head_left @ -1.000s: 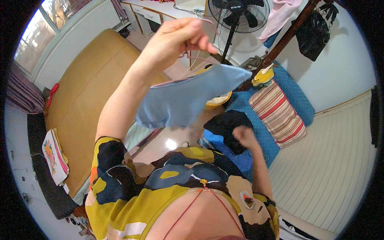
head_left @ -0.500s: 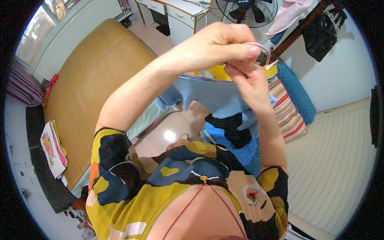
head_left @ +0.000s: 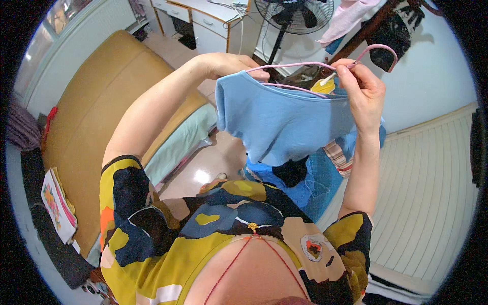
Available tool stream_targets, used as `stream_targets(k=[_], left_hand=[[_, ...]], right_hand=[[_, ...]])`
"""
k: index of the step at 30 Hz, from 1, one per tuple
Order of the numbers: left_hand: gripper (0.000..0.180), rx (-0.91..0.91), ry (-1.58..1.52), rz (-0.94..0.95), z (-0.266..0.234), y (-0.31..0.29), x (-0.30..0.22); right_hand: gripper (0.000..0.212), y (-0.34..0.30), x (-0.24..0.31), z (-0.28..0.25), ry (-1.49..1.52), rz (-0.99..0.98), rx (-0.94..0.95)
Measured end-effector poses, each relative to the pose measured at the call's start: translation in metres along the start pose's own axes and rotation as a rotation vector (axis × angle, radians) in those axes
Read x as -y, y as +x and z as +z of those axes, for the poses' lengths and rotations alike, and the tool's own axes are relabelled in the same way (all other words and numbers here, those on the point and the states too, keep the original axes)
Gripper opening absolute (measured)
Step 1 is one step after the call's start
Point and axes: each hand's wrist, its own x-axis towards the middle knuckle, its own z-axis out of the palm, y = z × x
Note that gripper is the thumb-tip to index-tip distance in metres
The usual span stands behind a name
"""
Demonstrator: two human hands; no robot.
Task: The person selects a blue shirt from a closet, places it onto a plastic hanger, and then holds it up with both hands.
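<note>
A light blue top (head_left: 290,119) hangs in front of me on a thin pink hanger (head_left: 300,65). The hanger's bar crosses the top's wide neckline, and its lower part runs inside the garment. Above the neckline, my right hand (head_left: 363,94) pinches the hanger at the base of its hook, which curves up and to the right. At the top's left shoulder, my left hand (head_left: 229,66) is closed on the fabric near the hanger's end. Some of its fingertips are hidden behind the cloth.
A tan-covered bed (head_left: 107,107) lies to the left. Ahead stand a white desk (head_left: 213,25) and a black fan (head_left: 295,15). Below the top lie blue cloth (head_left: 325,178) and a black cloth (head_left: 291,172). A black bag (head_left: 389,40) hangs at the upper right.
My hands have moved apart, from close together to either side of the top. The blue top now spreads higher on the hanger, and the hook shows to the right of my right hand.
</note>
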Motion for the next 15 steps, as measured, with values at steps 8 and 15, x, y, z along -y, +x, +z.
stream_targets(k=[8, 15], left_hand=[[0.026, 0.333, 0.025, 0.028, 0.001, 0.040, -0.039], [0.020, 0.482, 0.219, 0.123, -0.012, 0.071, -0.061]], right_hand=[[0.010, -0.020, 0.008, -0.025, -0.070, 0.054, -0.072], [0.009, -0.043, 0.000, -0.044, -0.122, 0.134, -0.168]])
